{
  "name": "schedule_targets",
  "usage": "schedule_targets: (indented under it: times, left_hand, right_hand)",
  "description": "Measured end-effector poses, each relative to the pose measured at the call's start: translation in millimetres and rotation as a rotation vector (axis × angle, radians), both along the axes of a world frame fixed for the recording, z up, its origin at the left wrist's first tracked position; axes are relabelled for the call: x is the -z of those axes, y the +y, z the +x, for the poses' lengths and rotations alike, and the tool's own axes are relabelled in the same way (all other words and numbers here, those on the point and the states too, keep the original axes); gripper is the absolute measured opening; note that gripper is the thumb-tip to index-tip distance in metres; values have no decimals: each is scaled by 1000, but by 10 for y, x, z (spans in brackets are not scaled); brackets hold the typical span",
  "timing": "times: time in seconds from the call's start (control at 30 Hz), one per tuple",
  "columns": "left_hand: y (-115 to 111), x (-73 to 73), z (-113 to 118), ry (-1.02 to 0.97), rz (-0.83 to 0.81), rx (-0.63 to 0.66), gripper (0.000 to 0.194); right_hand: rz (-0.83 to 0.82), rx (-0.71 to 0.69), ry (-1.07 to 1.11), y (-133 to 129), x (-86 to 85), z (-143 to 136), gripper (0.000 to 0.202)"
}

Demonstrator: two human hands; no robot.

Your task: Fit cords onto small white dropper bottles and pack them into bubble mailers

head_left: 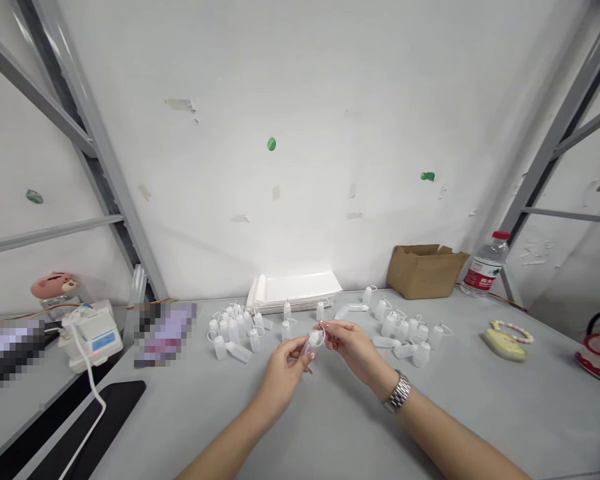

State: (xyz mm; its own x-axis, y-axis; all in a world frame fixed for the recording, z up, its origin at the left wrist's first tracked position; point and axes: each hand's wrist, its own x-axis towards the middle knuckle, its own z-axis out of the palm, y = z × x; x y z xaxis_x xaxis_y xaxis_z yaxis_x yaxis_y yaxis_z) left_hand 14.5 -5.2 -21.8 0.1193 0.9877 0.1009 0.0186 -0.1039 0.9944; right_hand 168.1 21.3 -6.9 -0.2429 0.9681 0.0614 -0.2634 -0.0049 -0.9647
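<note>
My left hand (286, 367) holds a small translucent bottle (310, 344) with a white cap, tilted, above the grey table. The fingertips of my right hand (347, 340) pinch at the loop strap beside the bottle's cap. Left of my hands stands a group of similar small bottles (233, 328), with one lying (239, 352) in front. More of these bottles (401, 329) stand and lie to the right. A few single ones, such as this bottle (320, 311), stand behind my hands.
A stack of white trays (300, 291) lies against the wall. At the back right are a cardboard box (424, 272) and a water bottle (485, 268). A yellow item (505, 343) lies right; a white device (93, 335) with a cable is left.
</note>
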Motion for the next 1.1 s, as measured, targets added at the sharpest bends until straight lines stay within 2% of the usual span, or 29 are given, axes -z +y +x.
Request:
schedule_targets:
  times: [0.2, 0.53, 0.73, 0.97, 1.1]
  left_hand:
    - [0, -18, -9, 34, 1, -6, 34]
    - [-14, 2, -48, 171, 34, -4, 35]
    - [-27, -13, -49, 207, 41, 0, 34]
    - [-50, -35, -33, 263, 54, -50, 28]
    - [-69, -48, -25, 227, 44, -36, 29]
  right_hand:
    - [30, 26, -49, 13, 11, 10, 26]
    - [208, 39, -337, 46, -80, 93, 20]
    - [156, 70, -259, 80, -35, 87, 16]
    - [138, -5, -169, 97, 29, 93, 13]
    - [131, -46, -154, 93, 37, 102, 12]
